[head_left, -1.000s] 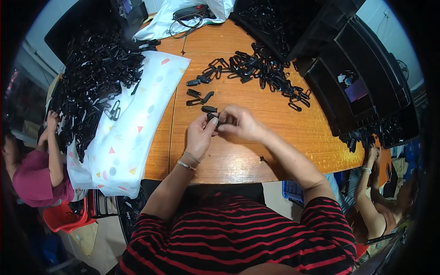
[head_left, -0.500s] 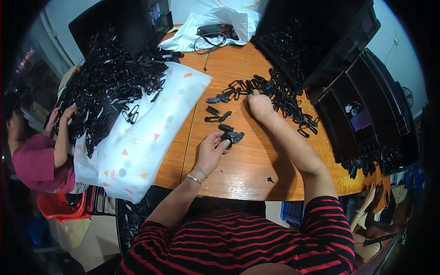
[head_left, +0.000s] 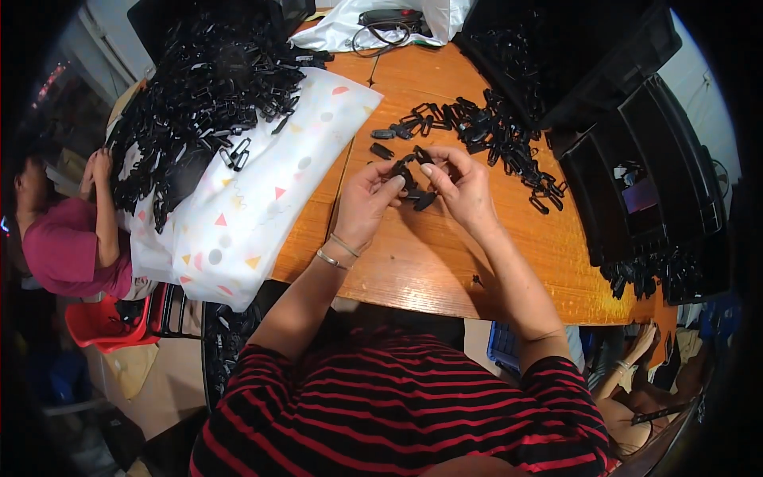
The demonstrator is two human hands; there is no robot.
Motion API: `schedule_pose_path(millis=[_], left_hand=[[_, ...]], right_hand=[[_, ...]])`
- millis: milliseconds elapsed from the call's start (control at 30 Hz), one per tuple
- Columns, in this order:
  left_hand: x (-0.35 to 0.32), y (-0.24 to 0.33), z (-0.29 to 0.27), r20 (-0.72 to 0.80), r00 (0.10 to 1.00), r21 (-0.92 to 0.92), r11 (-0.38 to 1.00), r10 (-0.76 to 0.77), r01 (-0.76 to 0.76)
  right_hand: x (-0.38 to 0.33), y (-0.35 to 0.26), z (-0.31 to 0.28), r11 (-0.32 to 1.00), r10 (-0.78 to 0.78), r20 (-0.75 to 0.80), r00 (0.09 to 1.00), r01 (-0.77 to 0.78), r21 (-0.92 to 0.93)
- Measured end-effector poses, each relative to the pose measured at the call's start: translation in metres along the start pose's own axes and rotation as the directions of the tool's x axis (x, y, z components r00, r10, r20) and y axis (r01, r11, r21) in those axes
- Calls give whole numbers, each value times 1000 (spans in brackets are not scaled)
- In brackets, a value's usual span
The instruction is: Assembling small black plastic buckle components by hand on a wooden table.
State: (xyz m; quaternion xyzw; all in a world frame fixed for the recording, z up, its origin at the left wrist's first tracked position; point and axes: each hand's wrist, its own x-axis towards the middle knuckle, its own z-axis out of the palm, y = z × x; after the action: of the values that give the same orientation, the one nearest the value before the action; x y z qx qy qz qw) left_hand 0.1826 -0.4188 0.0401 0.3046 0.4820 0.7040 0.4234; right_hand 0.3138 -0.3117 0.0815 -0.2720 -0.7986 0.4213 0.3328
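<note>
My left hand (head_left: 367, 200) and my right hand (head_left: 459, 184) meet over the wooden table (head_left: 413, 262), both pinching small black plastic clips (head_left: 413, 181) between their fingertips. A loose scatter of the same black clips (head_left: 485, 131) lies just beyond my right hand. Two single clips (head_left: 381, 141) rest on the wood just past my left hand.
A large heap of black clips (head_left: 207, 87) lies on a white sheet with coloured triangles (head_left: 262, 199) at the left. Black trays (head_left: 644, 175) stand at the right, a white bag with a cable (head_left: 381, 20) at the back. A person in pink (head_left: 63, 246) sits at far left.
My right hand, which had reached out to the scattered clips, has come back and joined my left hand on the clips in front of me.
</note>
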Motion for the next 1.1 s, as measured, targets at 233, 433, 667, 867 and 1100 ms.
schedule_pose_path(millis=[233,433,667,867,1100], left_hand=[[4,-1,0,44,992,-83,990,121,-117],[-1,1,-5,39,994,-87,991,106,-103],[-15,-8,1,41,989,44,988,143,-145],[-36,-9,1,54,998,58,998,-13,10],[-40,-18,-2,162,984,36,997,-77,72]], right_hand=[[-10,-9,10,975,-213,-34,976,211,-68],[-16,-7,14,964,-250,-17,968,248,-93],[-36,-5,25,894,-344,-50,938,311,-322],[-65,8,53,963,-213,-137,968,184,-195],[-88,21,65,999,-7,-91,996,10,36]])
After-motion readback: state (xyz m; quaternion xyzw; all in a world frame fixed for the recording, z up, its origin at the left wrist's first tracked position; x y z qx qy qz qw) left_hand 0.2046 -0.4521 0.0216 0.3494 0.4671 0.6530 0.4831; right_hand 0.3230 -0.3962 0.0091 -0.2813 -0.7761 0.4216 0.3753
